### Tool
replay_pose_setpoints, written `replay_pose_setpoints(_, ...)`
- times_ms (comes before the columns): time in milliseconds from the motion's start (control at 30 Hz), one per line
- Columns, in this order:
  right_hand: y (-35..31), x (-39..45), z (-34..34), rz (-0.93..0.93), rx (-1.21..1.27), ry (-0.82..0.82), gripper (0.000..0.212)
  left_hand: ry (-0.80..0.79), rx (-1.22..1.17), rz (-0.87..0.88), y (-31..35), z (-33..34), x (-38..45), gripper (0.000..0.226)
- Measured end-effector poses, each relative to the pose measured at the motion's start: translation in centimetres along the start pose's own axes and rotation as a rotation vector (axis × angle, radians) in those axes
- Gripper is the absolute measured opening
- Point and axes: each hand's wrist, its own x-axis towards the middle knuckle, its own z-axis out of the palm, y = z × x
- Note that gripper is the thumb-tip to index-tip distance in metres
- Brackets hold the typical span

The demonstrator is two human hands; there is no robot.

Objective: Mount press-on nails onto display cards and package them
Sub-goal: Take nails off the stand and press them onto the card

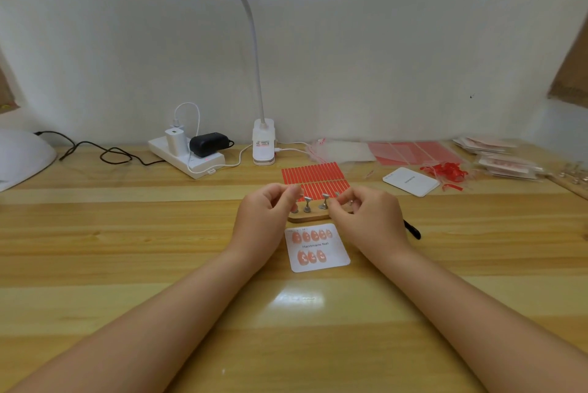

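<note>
A white display card (318,248) printed "Handmade Nail" lies on the wooden table and carries several pink press-on nails in two rows. Just behind it sits a wooden nail stand (310,217) with small metal holders. My left hand (269,209) hovers at the stand's left end, fingertips pinched together near a holder; what they hold is too small to tell. My right hand (366,211) is over the stand's right end and pinches a small pale piece, seemingly a nail. A sheet of red adhesive strips (315,176) lies behind the stand.
A white clip lamp (263,143) stands at the back centre, a power strip (187,154) with chargers to its left. Clear bags (343,151), red sheets (416,152), a blank card (412,181), red scraps and packed sets lie at the back right. A black pen (413,230) lies beside my right wrist.
</note>
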Motion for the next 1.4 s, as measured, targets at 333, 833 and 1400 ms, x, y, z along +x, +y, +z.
replay_pose_setpoints(333,-1.7,-1.0,-0.3,-0.413,0.092,-0.051,0.006,-0.097,0.172,0.085,0.2,-0.2,-0.2,0.025)
replay_pose_setpoints(833,-2.2,-0.9,-0.4,0.083,0.457,-0.151,0.015,-0.020,0.368,0.398,0.6,-0.4,-0.3,0.025)
replay_pose_setpoints(1400,-1.5,0.3,-1.7,0.066,0.441,-0.319,0.017,0.009,0.491,0.442,0.4,-0.2,-0.5,0.014)
